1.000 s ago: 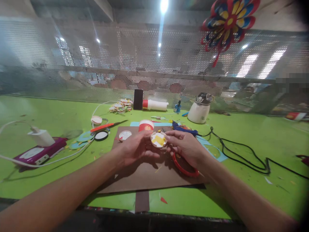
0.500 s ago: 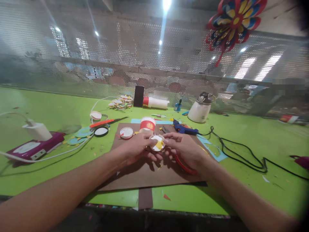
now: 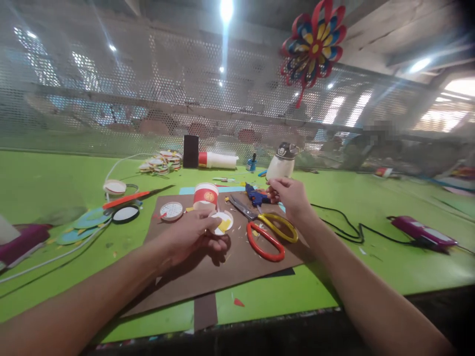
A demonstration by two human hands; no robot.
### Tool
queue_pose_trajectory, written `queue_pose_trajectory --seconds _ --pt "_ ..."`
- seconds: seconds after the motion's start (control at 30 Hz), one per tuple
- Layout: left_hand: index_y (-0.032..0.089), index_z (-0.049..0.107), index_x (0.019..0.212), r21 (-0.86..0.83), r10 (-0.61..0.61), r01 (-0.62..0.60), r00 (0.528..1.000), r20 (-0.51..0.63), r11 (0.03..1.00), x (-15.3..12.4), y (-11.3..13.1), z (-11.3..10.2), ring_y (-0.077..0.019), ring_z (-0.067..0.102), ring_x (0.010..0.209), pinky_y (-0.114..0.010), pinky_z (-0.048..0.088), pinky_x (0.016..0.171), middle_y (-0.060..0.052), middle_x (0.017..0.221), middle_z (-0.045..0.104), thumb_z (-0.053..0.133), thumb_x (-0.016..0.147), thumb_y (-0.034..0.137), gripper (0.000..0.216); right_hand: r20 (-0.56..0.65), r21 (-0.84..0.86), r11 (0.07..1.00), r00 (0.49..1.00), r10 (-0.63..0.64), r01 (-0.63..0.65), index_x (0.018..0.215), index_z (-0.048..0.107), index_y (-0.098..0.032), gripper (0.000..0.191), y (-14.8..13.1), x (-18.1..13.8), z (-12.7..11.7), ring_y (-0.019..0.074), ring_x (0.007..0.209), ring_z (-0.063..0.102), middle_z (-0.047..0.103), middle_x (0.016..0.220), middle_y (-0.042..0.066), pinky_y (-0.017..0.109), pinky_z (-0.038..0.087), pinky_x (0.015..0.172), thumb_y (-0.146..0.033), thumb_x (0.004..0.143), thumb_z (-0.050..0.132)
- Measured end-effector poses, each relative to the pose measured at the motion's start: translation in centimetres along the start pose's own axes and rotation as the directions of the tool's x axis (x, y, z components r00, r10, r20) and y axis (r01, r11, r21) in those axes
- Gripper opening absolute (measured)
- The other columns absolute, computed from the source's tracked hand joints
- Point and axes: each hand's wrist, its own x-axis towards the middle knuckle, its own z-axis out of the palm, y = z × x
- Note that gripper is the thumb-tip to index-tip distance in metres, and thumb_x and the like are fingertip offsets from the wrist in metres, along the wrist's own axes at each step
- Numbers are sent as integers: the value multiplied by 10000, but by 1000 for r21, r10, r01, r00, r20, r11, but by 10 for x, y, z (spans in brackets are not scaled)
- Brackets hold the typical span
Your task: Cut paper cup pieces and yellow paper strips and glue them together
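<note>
In my left hand (image 3: 189, 235) is a small round white disc (image 3: 226, 217) with a yellow paper piece on it, pinched between thumb and fingers over the brown board (image 3: 174, 287). My right hand (image 3: 291, 198) is raised at the board's far right, beside a blue glue gun (image 3: 256, 195), fingers curled together; whether they hold anything is hidden. Between the hands lie large scissors (image 3: 265, 252) with one red and one yellow handle, blades partly open. A red-and-white paper cup (image 3: 206, 196) stands behind the disc. Left of it lies a round white lid-like piece (image 3: 171, 211).
Left are an orange-handled cutter (image 3: 126, 199), a black-rimmed disc (image 3: 126, 213) and light-blue paper rings (image 3: 89, 222). At the back stand a phone (image 3: 191, 151), stacked cups (image 3: 218, 160) and a white bottle (image 3: 279, 165). A black cord reaches a purple power strip (image 3: 423, 232).
My right hand has let go of the disc and moved right and up toward the glue gun, uncovering the scissors. My left hand still holds the disc. The view has turned right.
</note>
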Motion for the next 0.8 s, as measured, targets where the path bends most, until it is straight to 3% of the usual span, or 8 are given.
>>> queue_pose_trajectory --seconds 0.2,0.33,0.53,0.67,0.8 --pt "117 518 878 20 49 -48 997 -58 999 -1 4 2 -115 629 542 -183 511 492 -77 707 635 536 837 130 47 -20 -229 973 1000 -5 0 1198 568 -166 318 21 9 6 212 975 631 609 1187 81 418 539 809 -316 918 577" --pt "112 527 893 8 55 -54 996 -70 999 -1 5 0 -120 634 553 -190 519 500 -58 702 628 530 825 113 69 13 -464 883 998 -68 66 1200 569 -166 323 28 13 5 216 979 630 606 1196 81 416 541 806 -314 913 582" --pt "123 494 822 -34 52 -53 998 -33 998 1 -1 -1 -125 635 561 -214 534 550 -56 650 618 510 815 93 35 234 -795 546 964 -128 265 1183 587 -180 296 22 29 0 220 1007 618 597 1224 82 417 529 837 -312 919 572" --pt "148 463 798 -71 57 -60 998 -35 996 1 0 0 -122 633 563 -222 532 553 -20 643 590 523 794 79 92 386 -865 322 921 -63 384 1198 573 -175 313 23 39 3 219 1010 620 597 1215 88 422 528 837 -307 914 583" --pt "147 473 829 -86 73 -76 997 -37 993 -1 4 1 -122 638 567 -216 530 544 -12 656 589 501 790 54 104 459 -872 182 888 -21 455 1195 573 -183 312 29 44 3 218 1004 624 604 1200 78 412 533 824 -306 909 591"
